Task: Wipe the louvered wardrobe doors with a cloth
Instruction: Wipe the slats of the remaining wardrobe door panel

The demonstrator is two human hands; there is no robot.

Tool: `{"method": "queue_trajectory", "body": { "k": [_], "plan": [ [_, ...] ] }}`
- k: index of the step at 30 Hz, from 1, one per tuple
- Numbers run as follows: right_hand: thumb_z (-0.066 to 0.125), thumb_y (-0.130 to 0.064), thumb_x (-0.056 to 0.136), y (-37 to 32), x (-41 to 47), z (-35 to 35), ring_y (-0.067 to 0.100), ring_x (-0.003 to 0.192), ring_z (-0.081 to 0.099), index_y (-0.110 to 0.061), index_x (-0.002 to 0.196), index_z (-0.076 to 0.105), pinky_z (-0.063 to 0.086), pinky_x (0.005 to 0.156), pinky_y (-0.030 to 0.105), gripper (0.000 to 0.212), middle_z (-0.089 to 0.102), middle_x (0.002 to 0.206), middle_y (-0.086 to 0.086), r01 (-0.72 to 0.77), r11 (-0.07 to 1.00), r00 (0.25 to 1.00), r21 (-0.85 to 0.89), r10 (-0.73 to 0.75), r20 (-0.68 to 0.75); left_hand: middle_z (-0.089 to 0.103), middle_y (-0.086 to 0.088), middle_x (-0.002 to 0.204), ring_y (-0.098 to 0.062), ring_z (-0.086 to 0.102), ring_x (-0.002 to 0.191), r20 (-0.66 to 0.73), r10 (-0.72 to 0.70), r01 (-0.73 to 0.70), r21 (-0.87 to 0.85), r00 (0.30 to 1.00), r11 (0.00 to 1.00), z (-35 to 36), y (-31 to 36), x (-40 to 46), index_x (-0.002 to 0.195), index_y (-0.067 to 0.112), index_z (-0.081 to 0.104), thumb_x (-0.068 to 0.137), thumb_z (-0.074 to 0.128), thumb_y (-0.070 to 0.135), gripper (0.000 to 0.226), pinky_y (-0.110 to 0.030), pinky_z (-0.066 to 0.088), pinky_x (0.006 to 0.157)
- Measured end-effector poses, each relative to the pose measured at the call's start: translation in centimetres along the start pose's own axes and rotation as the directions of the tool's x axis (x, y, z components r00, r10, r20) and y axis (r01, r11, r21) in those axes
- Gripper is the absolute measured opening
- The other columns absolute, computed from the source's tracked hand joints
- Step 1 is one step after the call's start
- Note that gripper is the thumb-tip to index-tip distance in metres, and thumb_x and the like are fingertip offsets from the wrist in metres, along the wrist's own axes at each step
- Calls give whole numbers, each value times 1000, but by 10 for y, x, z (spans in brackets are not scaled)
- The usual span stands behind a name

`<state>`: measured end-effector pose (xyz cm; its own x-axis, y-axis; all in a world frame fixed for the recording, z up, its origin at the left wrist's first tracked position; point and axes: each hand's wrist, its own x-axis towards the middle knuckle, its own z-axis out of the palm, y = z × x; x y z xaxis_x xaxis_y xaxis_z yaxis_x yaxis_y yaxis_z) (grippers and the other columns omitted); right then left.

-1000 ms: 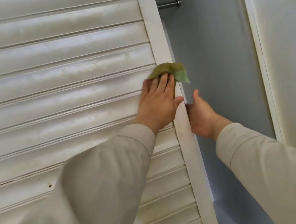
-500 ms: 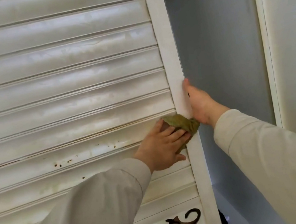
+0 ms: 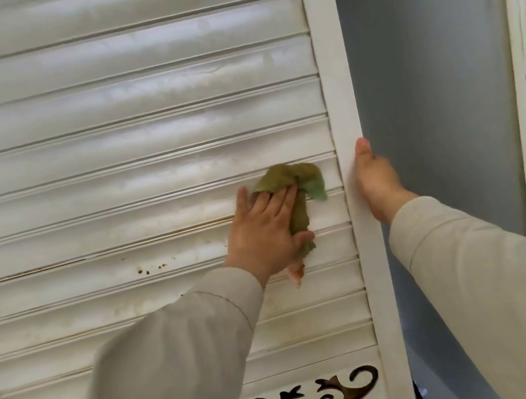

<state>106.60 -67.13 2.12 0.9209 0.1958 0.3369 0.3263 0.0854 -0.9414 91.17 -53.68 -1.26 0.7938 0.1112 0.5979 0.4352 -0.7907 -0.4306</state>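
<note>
So the left hand (image 3: 267,229) has its fingers spread flat, pressing a crumpled olive-green cloth (image 3: 294,191) onto the white louvered wardrobe door (image 3: 127,124), near its right edge. The slats run sideways and the little brown specks (image 3: 150,268) sit left of those fingers. The right hand (image 3: 376,182) grips the door's edge, fingers hidden behind.
</note>
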Motion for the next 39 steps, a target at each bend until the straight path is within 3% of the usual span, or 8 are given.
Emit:
{"method": "queue_trajectory", "body": {
  "k": [9, 17, 21, 24, 27, 31, 34, 39],
  "plan": [
    [24, -51, 106, 0, -1, 8, 30, 136, 43, 1, 139, 48, 30, 109, 31, 67, 50, 145, 14, 41, 999, 998, -12, -41, -40, 18, -9, 160, -34, 22, 143, -26, -475, 470, -112, 880, 876, 18, -39, -36, 159, 14, -1, 95, 22, 70, 88, -60, 0, 118],
    [24, -56, 104, 0, -1, -2, 32, 131, 46, -4, 137, 50, 32, 104, 32, 67, 52, 141, 14, 24, 1000, 1000, 9, -24, 3, 15, 2, 164, -27, 13, 148, -11, -3, 3, -29, 1000, 1000, -13, 37, 20, 160, 24, 1, 99, 36, 57, 78, -62, -7, 118],
    [24, -57, 104, 1, -6, 4, 34, 119, 53, -5, 126, 57, 36, 92, 32, 65, 59, 130, 14, 24, 1000, 998, -18, -26, -62, 8, 6, 166, -23, 6, 150, 40, 7, -5, -32, 999, 999, -9, 37, 21, 159, 26, -5, 96, 31, 68, 84, -60, -12, 118],
    [25, -55, 103, -1, -17, 21, 36, 128, 46, -6, 135, 49, 36, 104, 41, 63, 50, 140, 17, -58, 987, 976, -151, 25, -216, 7, 6, 166, -22, 5, 151, 57, 15, -15, -10, 998, 1000, -6, 22, 15, 159, 29, -5, 94, 30, 72, 86, -61, -10, 118],
    [39, -44, 100, -6, -45, 42, 35, 138, 30, -4, 142, 37, 26, 113, 45, 58, 33, 149, 16, 54, 928, 909, -368, -198, -365, 12, 5, 165, -23, 9, 150, 51, 14, -12, -38, 999, 999, -5, 16, 6, 159, 29, -2, 93, 33, 72, 86, -62, -10, 118],
    [40, -45, 102, -29, -66, 70, 28, 151, 5, -18, 157, 12, 9, 122, 41, 67, 7, 164, 8, 537, 681, 758, -497, -648, -70, 16, 6, 164, -23, 8, 150, 55, 19, -16, -60, 998, 998, -4, 6, -1, 159, 31, 10, 92, 37, 71, 83, -62, -13, 117],
    [26, -55, 102, -38, -53, 90, 21, 151, -16, -23, 158, -5, -4, 123, 42, 71, -15, 165, 2, 626, 601, 759, -498, -615, 212, 15, 6, 165, -22, 6, 152, 57, 21, -17, -64, 998, 998, -3, -6, -11, 159, 32, 10, 92, 37, 71, 82, -61, -14, 117],
    [19, -56, 102, -23, -33, 93, 19, 148, -27, -27, 157, -14, -13, 120, 41, 69, -25, 162, -5, 597, 583, 785, -551, -566, 251, 11, 6, 164, -22, 6, 150, 55, -137, 140, -64, 989, 988, 17, -57, -48, 157, 33, -9, 92, 25, 75, 86, -59, -11, 118]
  ]
}}
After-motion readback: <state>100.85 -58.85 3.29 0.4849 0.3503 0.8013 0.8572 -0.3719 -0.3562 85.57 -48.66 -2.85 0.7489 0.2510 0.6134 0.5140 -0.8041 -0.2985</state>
